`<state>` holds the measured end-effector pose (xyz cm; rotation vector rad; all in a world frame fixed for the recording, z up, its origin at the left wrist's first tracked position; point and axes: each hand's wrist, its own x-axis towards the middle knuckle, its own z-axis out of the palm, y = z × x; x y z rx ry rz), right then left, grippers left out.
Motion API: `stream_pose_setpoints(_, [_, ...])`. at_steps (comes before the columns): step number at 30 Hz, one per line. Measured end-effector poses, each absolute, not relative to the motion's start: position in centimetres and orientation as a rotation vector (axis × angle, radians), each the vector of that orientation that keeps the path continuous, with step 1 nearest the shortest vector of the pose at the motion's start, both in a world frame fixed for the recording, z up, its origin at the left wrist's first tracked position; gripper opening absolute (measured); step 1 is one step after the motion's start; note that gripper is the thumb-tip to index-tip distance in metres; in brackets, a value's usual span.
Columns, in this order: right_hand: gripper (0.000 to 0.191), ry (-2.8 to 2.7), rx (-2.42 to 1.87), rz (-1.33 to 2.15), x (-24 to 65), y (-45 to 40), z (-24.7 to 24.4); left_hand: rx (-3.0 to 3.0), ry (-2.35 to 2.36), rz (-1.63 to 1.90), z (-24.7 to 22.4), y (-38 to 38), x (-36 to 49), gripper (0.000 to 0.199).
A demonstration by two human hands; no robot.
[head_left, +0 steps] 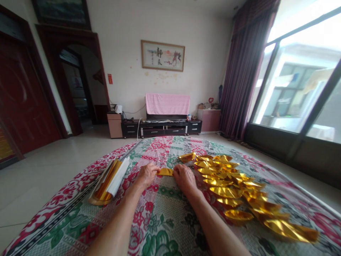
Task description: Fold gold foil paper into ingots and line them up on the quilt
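Observation:
A small folded strip of gold foil paper (pixel 166 172) is stretched between my two hands, just above the patterned tablecloth. My left hand (pixel 148 174) pinches its left end, fingers closed. At the other end my right hand (pixel 185 176) grips it with curled fingers, the tips partly hidden behind the knuckles. To the right lie several folded gold paper ingots (pixel 226 192) in overlapping rows, the nearest row close beside my right hand. Left of my left hand rests a curled stack of gold and white paper sheets (pixel 109 183).
The round table wears a red, green and white floral tablecloth (pixel 160 231). Beyond it stand a low black TV cabinet (pixel 163 128) and a screen under a pink cloth (pixel 167 104). A purple curtain (pixel 239 71) and large window are on the right, a dark red door (pixel 23 85) on the left.

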<state>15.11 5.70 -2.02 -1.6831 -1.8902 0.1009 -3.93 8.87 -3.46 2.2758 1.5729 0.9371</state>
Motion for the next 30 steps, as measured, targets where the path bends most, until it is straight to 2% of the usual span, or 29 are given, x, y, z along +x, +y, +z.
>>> stream_pose_setpoints(23, [0.012,-1.918,-1.701,0.147,15.4,6.1,-1.8,2.269,1.832,0.887,-3.4,8.5,-2.6,0.032])
stream_pose_setpoints(30, [0.017,-1.952,-1.728,0.105,15.3,6.3,-2.0,2.3,1.981,0.896,-2.7,7.3,-1.3,0.021])
